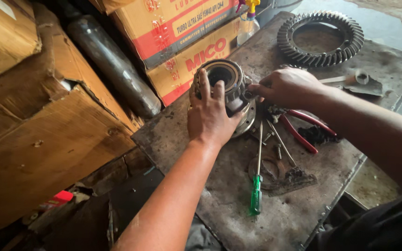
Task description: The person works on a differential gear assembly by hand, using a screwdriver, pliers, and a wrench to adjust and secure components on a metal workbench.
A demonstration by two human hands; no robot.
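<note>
Green-handled, a screwdriver (257, 183) lies nearest on the greasy metal table (238, 204), with red-handled pliers (303, 128) to its right. Beyond them the left hand (210, 116) wraps over a round gear housing (226, 86) standing on the table, while the right hand (287, 86) pinches its side. Farther back rests a large toothed ring gear (321, 38), beside cardboard boxes (182, 32).

hub (226, 81) set on bench (238, 204), ring gear (320, 38) behind it, screwdriver (257, 179) in front, pliers (301, 128) to the right, boxes (182, 28) stacked behind
</note>
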